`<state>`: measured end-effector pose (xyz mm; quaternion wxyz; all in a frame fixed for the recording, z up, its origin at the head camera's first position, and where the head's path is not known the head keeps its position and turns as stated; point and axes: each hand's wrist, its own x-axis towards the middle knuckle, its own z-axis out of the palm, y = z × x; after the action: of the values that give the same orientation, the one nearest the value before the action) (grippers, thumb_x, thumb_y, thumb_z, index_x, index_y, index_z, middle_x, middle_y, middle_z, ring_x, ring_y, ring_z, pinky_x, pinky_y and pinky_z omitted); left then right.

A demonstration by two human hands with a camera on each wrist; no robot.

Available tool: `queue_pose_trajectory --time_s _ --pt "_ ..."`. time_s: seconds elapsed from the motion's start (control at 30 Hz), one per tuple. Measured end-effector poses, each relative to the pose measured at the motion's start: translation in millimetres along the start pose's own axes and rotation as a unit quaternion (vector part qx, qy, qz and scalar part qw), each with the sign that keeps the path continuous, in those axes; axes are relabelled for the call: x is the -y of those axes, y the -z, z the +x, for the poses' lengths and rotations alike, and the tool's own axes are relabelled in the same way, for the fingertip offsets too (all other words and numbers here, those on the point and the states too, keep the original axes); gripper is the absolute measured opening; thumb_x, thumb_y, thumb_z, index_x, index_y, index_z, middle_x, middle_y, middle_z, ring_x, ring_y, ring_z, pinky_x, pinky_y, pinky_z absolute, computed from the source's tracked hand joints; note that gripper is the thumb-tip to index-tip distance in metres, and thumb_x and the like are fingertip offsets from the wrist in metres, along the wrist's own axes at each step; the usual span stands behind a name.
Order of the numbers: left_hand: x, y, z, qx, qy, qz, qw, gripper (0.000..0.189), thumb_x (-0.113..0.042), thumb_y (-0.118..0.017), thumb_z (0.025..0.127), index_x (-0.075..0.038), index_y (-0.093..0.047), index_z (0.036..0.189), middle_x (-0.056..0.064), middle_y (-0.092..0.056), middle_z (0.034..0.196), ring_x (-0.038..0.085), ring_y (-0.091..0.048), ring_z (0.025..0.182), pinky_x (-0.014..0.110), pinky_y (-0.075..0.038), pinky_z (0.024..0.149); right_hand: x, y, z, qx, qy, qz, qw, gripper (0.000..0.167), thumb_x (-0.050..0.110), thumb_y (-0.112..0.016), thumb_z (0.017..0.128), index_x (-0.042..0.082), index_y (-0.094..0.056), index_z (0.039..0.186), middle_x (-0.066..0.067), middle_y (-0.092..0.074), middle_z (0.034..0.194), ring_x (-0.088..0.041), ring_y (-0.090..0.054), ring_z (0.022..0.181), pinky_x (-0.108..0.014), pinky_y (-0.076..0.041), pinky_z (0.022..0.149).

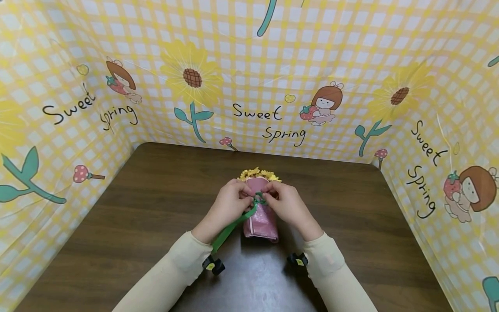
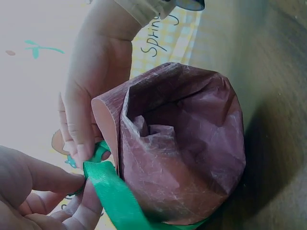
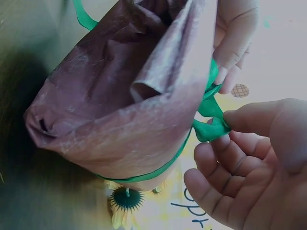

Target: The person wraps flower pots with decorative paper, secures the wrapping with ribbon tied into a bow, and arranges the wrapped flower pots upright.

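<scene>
A bouquet wrapped in pink paper (image 1: 262, 221) lies on the table, its yellow flowers (image 1: 259, 174) pointing away from me. Green ribbon (image 1: 234, 225) runs around its middle, with a long tail trailing toward my left sleeve. My left hand (image 1: 234, 201) pinches the ribbon between thumb and fingers at the front of the wrap. Opposite it, my right hand (image 1: 286, 203) holds a loop of the same ribbon (image 3: 211, 130) between thumb and index finger. In the left wrist view the crumpled, hollow bottom end of the paper (image 2: 192, 124) faces the camera.
A dark wooden table (image 1: 156, 186) spreads around the bouquet. Yellow checkered cloth (image 1: 249, 69) printed with flowers and "Sweet Spring" walls it in at the back and both sides. Black wrist cameras (image 1: 213, 264) sit at both cuffs, just above the tabletop.
</scene>
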<state>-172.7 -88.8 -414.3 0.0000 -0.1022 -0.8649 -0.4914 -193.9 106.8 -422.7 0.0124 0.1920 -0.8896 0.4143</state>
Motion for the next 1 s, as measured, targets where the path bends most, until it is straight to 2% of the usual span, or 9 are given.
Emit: queue_pose_trajectory --time_s 0.23,0.5,0.6,0.83,1.0 --pt "-0.1 -1.4 0.2 -0.016 -0.005 -0.005 0.9998 0.003 -0.004 -0.074 0.091 -0.001 -0.075 0.090 0.007 -0.061 0.111 0.013 -0.069 0.089 0.027 -0.058 0.076 -0.6 4.1 -0.2 0.018 0.005 0.037 0.9992 0.007 0.015 -0.068 0.099 0.012 -0.072 0.104 -0.001 -0.070 0.092 -0.015 -0.060 0.077 -0.028 -0.052 0.064" --pt "0.0 -4.0 1.2 -0.015 -0.002 -0.014 0.9998 0.005 -0.003 -0.075 0.091 -0.005 -0.076 0.087 0.008 -0.061 0.116 0.020 -0.066 0.100 0.028 -0.058 0.078 -0.5 6.1 1.4 0.047 -0.018 0.060 0.9969 0.016 0.008 -0.058 0.101 0.011 -0.073 0.105 -0.003 -0.069 0.098 -0.017 -0.059 0.085 -0.029 -0.050 0.071" --pt "1.0 -5.0 1.3 -0.017 0.002 -0.014 0.9997 0.005 -0.005 -0.076 0.091 -0.005 -0.077 0.086 0.008 -0.061 0.120 0.022 -0.066 0.104 0.029 -0.058 0.080 0.1 5.7 1.3 0.052 -0.025 0.048 0.9972 0.014 0.007 -0.060 0.100 0.010 -0.072 0.106 -0.003 -0.069 0.098 -0.016 -0.059 0.084 -0.028 -0.050 0.071" --pt "1.3 -6.3 1.6 -0.024 0.001 -0.011 0.9997 0.004 -0.008 -0.079 0.089 -0.006 -0.077 0.085 0.009 -0.062 0.129 0.025 -0.067 0.110 0.034 -0.058 0.085 1.6 6.1 -0.1 0.064 -0.025 -0.025 0.9973 0.007 0.009 -0.065 0.099 0.010 -0.073 0.097 -0.001 -0.065 0.084 -0.013 -0.053 0.068 -0.027 -0.045 0.060" --pt "0.3 -7.0 1.2 -0.026 -0.001 -0.010 0.9996 0.005 -0.005 -0.079 0.087 -0.008 -0.077 0.084 0.010 -0.063 0.131 0.026 -0.064 0.117 0.036 -0.057 0.089 2.9 7.0 -1.4 0.073 -0.026 -0.045 0.9960 0.009 0.007 -0.064 0.098 0.011 -0.071 0.096 -0.002 -0.065 0.089 -0.014 -0.054 0.073 -0.029 -0.046 0.065"
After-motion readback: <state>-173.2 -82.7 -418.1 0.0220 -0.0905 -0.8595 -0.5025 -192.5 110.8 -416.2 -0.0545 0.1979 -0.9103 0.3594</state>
